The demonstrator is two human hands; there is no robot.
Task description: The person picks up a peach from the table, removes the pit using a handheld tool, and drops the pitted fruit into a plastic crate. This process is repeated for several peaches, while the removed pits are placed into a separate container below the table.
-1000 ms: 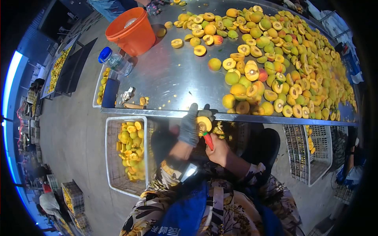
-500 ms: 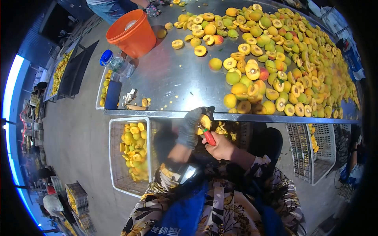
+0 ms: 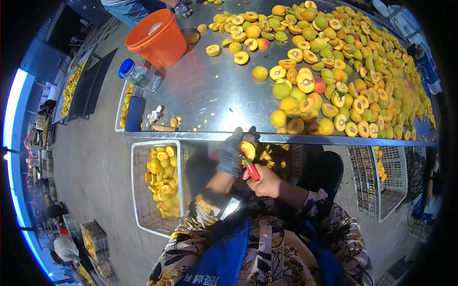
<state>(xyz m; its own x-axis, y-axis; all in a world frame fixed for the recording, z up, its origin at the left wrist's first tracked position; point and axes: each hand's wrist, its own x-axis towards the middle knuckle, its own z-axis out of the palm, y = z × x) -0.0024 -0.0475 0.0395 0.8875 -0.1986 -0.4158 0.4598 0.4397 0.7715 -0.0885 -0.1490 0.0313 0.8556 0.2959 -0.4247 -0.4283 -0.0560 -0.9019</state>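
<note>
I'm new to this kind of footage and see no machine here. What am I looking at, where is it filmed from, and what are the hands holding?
There is no robot: a person works with their own two hands. The camera is worn on the head, looking forward and down, and its wide lens bends the edges.

The left hand, in a grey glove, holds a yellow fruit half. The ungloved right hand grips a red-handled tool right by it; its tip is too small to make out.

On the metal table lie many whole and halved fruits, with an orange bucket and a blue-capped bottle toward the left.
</note>
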